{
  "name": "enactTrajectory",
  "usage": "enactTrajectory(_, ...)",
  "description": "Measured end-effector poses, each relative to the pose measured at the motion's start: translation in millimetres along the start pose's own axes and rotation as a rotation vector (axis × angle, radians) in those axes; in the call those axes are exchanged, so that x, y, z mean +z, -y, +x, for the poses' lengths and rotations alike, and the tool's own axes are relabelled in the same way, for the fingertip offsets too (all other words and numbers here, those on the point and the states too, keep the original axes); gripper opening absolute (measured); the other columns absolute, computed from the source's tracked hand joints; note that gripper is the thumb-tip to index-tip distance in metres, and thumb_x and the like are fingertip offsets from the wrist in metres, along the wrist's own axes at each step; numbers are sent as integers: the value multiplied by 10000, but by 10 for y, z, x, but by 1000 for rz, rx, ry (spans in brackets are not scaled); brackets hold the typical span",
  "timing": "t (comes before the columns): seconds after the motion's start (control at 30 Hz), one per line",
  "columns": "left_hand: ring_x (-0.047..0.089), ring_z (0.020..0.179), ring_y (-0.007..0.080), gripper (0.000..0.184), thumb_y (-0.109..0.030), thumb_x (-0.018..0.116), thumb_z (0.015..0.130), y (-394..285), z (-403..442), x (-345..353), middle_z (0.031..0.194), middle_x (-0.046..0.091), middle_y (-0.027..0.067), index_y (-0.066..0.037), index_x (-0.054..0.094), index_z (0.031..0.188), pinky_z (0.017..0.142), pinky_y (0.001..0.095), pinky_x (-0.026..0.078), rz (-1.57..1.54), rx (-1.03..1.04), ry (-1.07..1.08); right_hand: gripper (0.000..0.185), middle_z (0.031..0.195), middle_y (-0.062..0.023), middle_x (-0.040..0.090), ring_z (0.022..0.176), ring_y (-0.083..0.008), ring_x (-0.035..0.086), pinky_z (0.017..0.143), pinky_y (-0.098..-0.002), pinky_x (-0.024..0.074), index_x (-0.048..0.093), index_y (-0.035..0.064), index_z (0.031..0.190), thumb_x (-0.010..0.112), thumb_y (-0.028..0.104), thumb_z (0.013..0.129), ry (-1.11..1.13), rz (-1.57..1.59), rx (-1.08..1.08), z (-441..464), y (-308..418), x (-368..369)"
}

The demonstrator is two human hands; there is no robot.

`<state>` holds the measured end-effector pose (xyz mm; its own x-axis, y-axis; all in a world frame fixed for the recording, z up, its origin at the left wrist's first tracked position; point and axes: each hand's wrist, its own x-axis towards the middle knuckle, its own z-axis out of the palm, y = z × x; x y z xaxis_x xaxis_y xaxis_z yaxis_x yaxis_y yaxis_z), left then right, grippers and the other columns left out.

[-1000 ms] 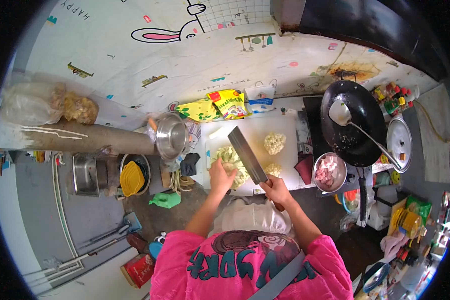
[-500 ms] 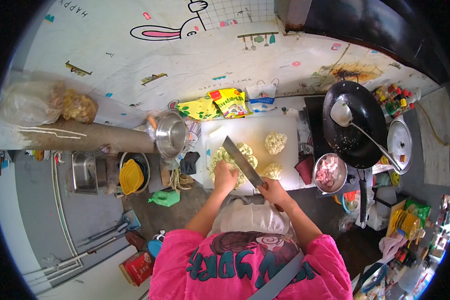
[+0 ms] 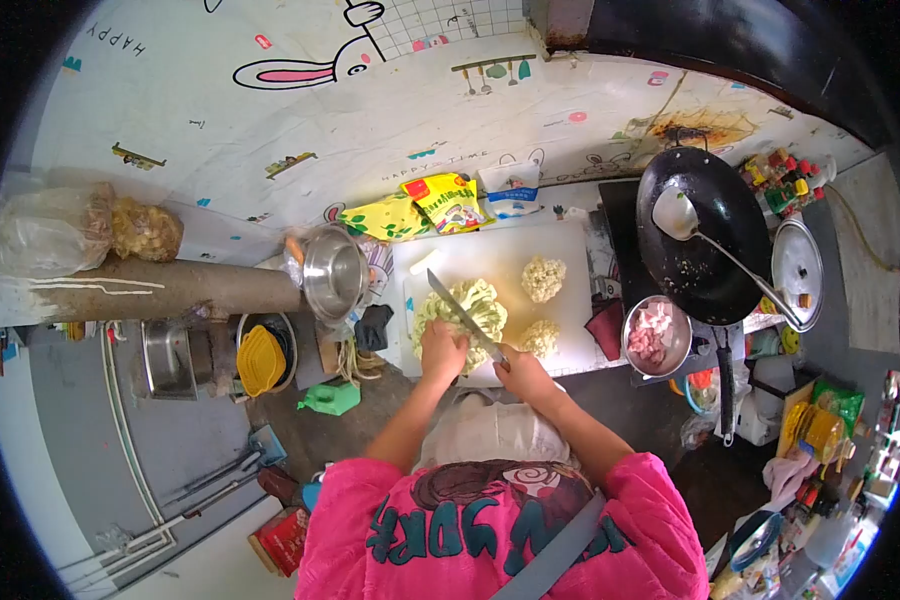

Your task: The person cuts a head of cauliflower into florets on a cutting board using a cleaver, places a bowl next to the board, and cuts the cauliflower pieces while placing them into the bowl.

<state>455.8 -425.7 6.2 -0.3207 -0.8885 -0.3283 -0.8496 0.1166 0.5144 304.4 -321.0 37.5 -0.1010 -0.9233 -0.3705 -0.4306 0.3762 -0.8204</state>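
A large pale-green cauliflower [image 3: 482,300] lies stem side up on the white cutting board [image 3: 570,240]. My left hand [image 3: 443,350] grips its near left side, fingers curled against it. In my right hand [image 3: 526,376] is the handle of a kitchen knife [image 3: 462,314], its broad blade slanting across the cauliflower close to my left fingers. From here the blade shows nearly edge-on, and I cannot tell how deep it sits. Two cut cauliflower pieces, a far one [image 3: 543,279] and a near one [image 3: 540,338], rest right of the knife. A pale stem piece [image 3: 424,262] lies beyond the blade tip.
Right of the board are a steel bowl of cut meat [image 3: 652,338] and a black wok [image 3: 705,270] with a spatula [image 3: 677,215] inside. A steel pot [image 3: 334,272] stands left. Yellow packets [image 3: 445,203] line the wall behind the board.
The knife has shifted left over the cauliflower and rolled from showing its flat face to nearly edge-on. My right hand has moved closer to my left, which keeps its hold. The view has shifted slightly.
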Motion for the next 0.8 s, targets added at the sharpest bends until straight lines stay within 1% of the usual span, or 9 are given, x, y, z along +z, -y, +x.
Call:
enactTrajectory(0.07,386,1123,453,610,-232,627,758,49,-11,31,1225,379,328,102,366,1198,956,448,340,-24,3,-19,343,706,-216,612,667,-375,604,630,-436,488,520,29,1107,571,147,789,-59,-25,-23,-62,98,22)
enactTrajectory(0.17,387,1122,454,621,-245,633,755,56,-76,71,1226,379,328,94,368,1204,956,455,337,59,43,-92,345,705,-220,608,668,-377,603,628,-446,486,521,45,1113,574,150,789,-77,-260,-86,-66,147,43)
enactTrajectory(0.27,374,1133,461,616,-270,641,757,60,-75,67,1232,373,335,74,389,1203,966,459,323,-40,17,-114,363,703,-227,600,678,-379,602,626,-451,483,521,56,1131,581,160,788,-99,-184,-32,-82,109,64)
enactTrajectory(0.37,383,1112,454,614,-309,660,744,120,-79,120,1211,393,307,26,422,1201,958,456,325,-88,27,-175,416,676,-218,597,626,-351,604,596,-404,481,509,42,1178,597,116,779,-167,-69,-49,-140,63,-28)
enactTrajectory(0.47,405,1071,428,632,-353,688,711,-54,-159,1,1169,415,260,-26,449,1197,939,447,336,34,-20,-258,401,646,-192,591,579,-320,597,575,-375,476,520,5,1156,605,87,773,-269,-30,-48,-174,-73,-62)
enactTrajectory(0.57,428,1010,388,604,-345,708,671,8,-45,39,1103,428,208,-47,484,1147,898,431,360,18,-67,-214,400,642,-197,595,609,-357,597,594,-405,489,534,29,1141,617,127,762,-282,41,-15,-199,-78,-139)
enactTrajectory(0.67,452,947,353,460,-227,716,631,-36,53,-59,1004,462,180,-42,530,1009,831,415,389,-1,-91,-180,403,639,-184,595,609,-352,597,593,-400,487,536,24,1142,619,129,762,-266,56,-10,-245,-79,-148)
enactTrajectory(0.77,457,922,344,352,-128,708,600,-2,131,-181,945,479,155,-50,544,901,782,415,401,-11,93,-159,418,644,-184,597,604,-342,602,592,-396,486,528,21,1155,622,125,760,-234,31,23,-278,-106,-138)
enactTrajectory(0.8,455,909,351,329,-52,696,563,29,147,-218,908,486,149,-54,541,853,746,412,405,-41,152,-152,415,641,-183,596,598,-337,602,591,-393,484,531,20,1151,622,125,760,-237,32,25,-296,-106,-127)
